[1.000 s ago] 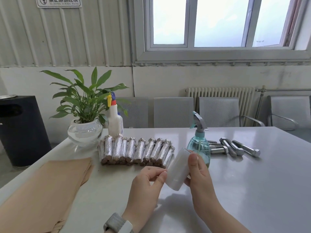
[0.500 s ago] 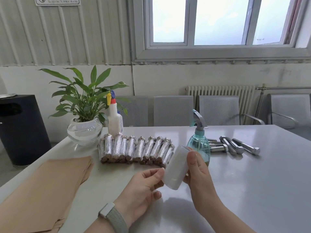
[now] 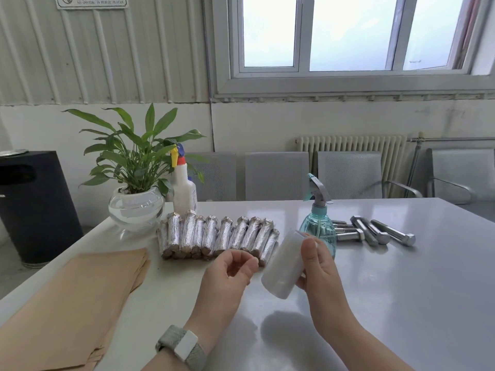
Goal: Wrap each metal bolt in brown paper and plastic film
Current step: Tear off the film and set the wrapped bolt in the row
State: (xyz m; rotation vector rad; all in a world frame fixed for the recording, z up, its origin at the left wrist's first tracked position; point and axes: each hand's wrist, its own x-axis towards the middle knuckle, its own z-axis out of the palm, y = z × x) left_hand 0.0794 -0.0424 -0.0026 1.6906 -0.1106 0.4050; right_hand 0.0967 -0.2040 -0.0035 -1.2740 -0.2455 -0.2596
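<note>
My right hand grips a white roll of plastic film, tilted above the table. Just left of the roll, my left hand has thumb and fingers curled close together; whether it pinches the film's edge I cannot tell. Several wrapped bolts lie in a row behind the hands. A few bare metal bolts lie at the right, behind a spray bottle. A stack of brown paper sheets covers the near left of the table.
A teal spray bottle stands just behind the film roll. A potted plant in a glass bowl and a white spray bottle stand at the back left. Grey chairs line the far side; a black bin is at left.
My left hand has drawn back slightly from the roll and its fingers have curled in. The right hand keeps the roll in nearly the same place.
</note>
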